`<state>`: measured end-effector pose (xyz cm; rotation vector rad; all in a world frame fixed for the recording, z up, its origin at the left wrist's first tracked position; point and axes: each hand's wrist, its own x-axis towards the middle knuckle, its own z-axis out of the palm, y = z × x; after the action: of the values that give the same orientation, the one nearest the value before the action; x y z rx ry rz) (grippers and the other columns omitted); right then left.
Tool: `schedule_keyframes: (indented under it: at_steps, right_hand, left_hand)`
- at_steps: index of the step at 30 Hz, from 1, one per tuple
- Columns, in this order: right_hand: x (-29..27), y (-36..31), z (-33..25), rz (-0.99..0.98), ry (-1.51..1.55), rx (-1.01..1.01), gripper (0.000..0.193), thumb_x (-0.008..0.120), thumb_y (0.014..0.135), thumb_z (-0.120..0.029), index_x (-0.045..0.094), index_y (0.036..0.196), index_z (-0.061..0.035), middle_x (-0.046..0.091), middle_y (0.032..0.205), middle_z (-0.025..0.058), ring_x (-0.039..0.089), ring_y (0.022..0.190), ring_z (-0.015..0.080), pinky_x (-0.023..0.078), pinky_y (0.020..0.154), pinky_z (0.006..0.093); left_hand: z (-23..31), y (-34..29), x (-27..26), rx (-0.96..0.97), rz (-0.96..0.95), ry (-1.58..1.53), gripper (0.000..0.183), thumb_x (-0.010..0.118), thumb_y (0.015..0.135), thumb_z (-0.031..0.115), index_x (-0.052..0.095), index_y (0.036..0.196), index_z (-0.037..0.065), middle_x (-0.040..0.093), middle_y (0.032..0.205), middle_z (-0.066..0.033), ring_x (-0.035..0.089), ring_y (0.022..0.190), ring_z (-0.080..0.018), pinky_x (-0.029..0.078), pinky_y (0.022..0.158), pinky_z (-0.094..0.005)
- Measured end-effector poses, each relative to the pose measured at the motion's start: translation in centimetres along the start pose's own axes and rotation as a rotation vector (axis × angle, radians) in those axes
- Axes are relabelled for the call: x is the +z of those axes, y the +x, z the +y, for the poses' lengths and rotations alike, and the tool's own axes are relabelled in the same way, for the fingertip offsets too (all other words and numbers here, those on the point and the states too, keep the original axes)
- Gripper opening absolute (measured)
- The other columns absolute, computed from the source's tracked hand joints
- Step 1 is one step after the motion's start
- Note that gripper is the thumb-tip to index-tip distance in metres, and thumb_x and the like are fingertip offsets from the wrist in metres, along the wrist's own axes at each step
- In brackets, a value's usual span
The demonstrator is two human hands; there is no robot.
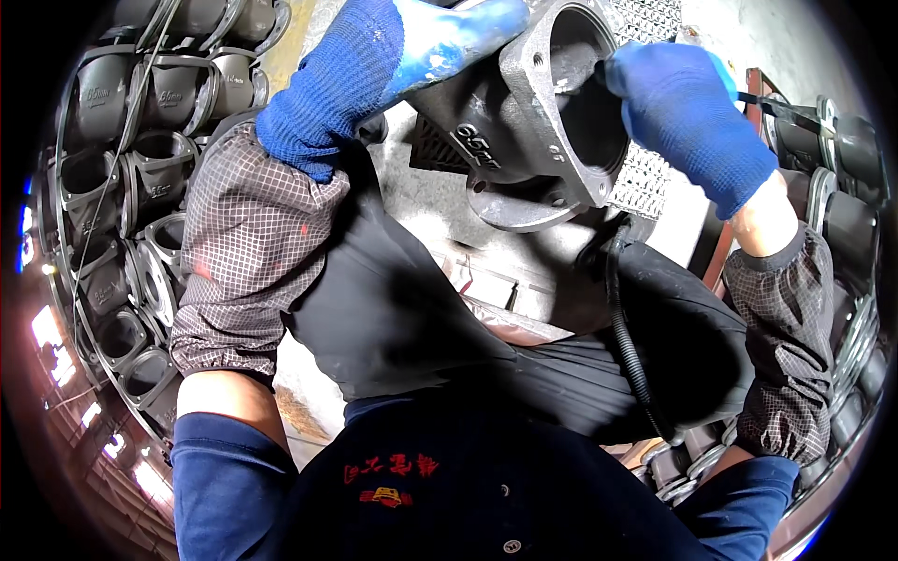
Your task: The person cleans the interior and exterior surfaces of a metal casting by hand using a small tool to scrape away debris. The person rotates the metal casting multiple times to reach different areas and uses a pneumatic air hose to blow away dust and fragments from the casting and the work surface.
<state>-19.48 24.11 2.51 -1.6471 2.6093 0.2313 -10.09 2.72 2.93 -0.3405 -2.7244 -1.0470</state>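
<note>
1. gripped the grey casting (496, 126) with left hand (449, 47), at its upper side.
2. held a dark slim tool (781, 110) with right hand (669, 103), at casting's mouth (591, 122).
3. had casting between both hands, near knees (374, 290).

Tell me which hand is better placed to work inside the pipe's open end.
Probably the right hand: it's closed around what looks like a dark tool at the open end of the pipe, while the left hand is outside it.

You are facing a casting (500, 131) between your left hand (449, 42) and right hand (669, 103), while stacked castings (98, 98) are flanking you on the left and right.
</note>
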Motion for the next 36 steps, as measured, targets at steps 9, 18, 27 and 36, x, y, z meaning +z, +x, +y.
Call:
schedule_keyframes:
  at_steps: [9,18,27,36]
  right_hand:
    - [1.5,-2.0,0.2,0.157,-0.013,-0.019,0.018,0.058,0.074,-0.003,0.067,0.087,-0.0098,0.059,0.076,0.0068,0.062,0.071,0.023,0.051,0.06,0.0338]
    - [2.2,-1.9,-1.0,0.14,-0.144,0.096,0.013,0.06,0.079,-0.018,0.067,0.077,-0.0075,0.063,0.067,0.0098,0.063,0.059,0.022,0.051,0.05,0.0331]
    - [1.7,-2.4,-0.7,0.178,-0.177,-0.03,0.011,0.062,0.078,-0.017,0.067,0.075,-0.0069,0.063,0.065,0.0095,0.065,0.061,0.0196,0.052,0.05,0.0318]
    - [0.3,-0.3,-0.2,-0.111,-0.074,0.079,0.014,0.058,0.075,-0.005,0.065,0.087,-0.0097,0.064,0.071,0.0099,0.065,0.064,0.0239,0.053,0.059,0.0347]
  left_hand:
    - [1.9,0.1,-0.5,-0.118,-0.006,-0.071,0.038,0.059,0.086,0.022,0.057,0.118,0.003,0.062,0.11,-0.0152,0.059,0.099,-0.0192,0.046,0.086,-0.0285]
    - [2.2,0.3,-0.4,-0.093,-0.016,-0.015,0.036,0.059,0.086,0.019,0.057,0.118,0.002,0.062,0.109,-0.0151,0.059,0.1,-0.0209,0.045,0.087,-0.0295]
    - [2.5,0.5,-0.4,-0.325,-0.06,-0.162,0.036,0.059,0.086,0.019,0.057,0.117,0.002,0.062,0.109,-0.0144,0.058,0.101,-0.021,0.045,0.088,-0.0297]
    - [2.5,0.4,-0.5,-0.074,0.002,-0.094,0.032,0.059,0.086,0.018,0.058,0.114,0.003,0.062,0.107,-0.0137,0.059,0.098,-0.02,0.047,0.085,-0.0292]
